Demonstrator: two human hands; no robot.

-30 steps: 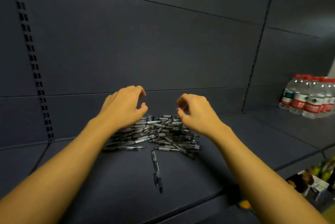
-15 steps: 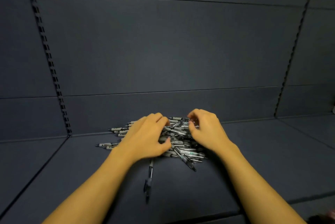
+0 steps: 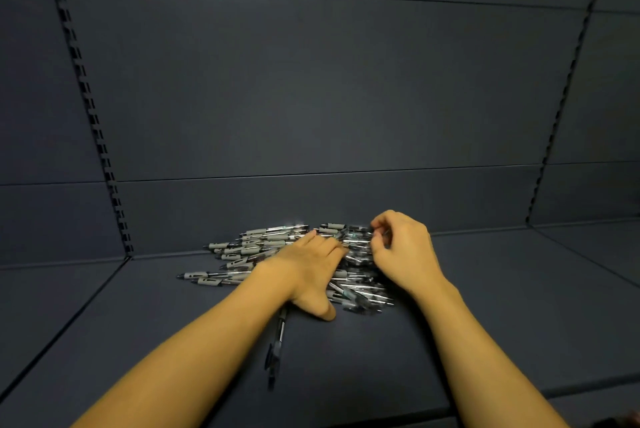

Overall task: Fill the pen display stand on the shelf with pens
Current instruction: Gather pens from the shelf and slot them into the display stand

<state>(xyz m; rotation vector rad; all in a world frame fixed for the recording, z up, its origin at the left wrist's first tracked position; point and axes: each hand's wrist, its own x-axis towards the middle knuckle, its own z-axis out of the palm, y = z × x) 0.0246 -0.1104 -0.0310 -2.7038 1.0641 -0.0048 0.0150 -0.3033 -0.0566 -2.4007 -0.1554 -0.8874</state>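
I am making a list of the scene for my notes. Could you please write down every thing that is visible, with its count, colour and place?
pile of pens: many, too many to count, grey grips with clear and dark barrels, at the back middle of the shelf.
single pen: one, dark, lying apart in front of the pile, partly under the left wrist.
shelf: one, dark grey, carries the pens.
back panel: dark grey, behind the shelf, with slotted uprights at both sides.
left hand: one, lying flat on the pile.
right hand: one, fingers curled into the pile's right end.
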